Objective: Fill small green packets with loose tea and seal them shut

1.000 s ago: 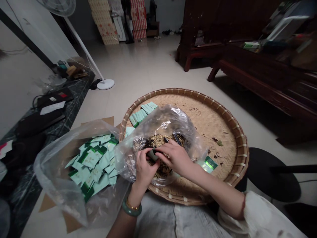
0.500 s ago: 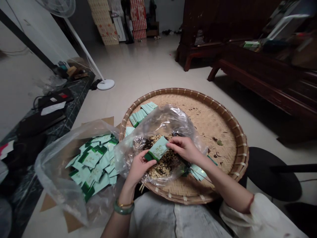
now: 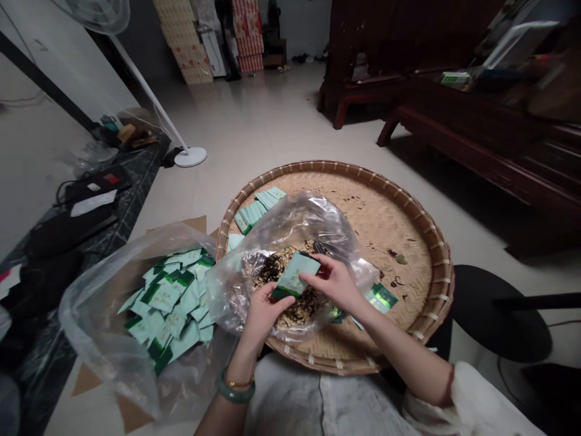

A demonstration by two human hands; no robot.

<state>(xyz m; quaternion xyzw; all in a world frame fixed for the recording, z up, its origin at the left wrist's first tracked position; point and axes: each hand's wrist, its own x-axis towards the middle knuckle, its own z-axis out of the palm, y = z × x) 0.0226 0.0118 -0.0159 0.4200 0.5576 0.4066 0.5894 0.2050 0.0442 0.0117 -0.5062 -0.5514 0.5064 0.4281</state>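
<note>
Two bare hands work over a round woven bamboo tray (image 3: pixel 422 227). The curled left hand (image 3: pixel 267 315) and the right hand (image 3: pixel 331 281) grip a flat mint-green sachet with a dark green end (image 3: pixel 293 277) between them, just above a loose brown-and-cream dried mix, perhaps tea (image 3: pixel 284 266), inside a crumpled clear plastic bag (image 3: pixel 295 221) on the tray. A fanned row of mint-green sachets (image 3: pixel 256 209) lies on the tray, and a second clear plastic bag (image 3: pixel 95 339) beside it holds a heap of similar sachets (image 3: pixel 170 297).
</note>
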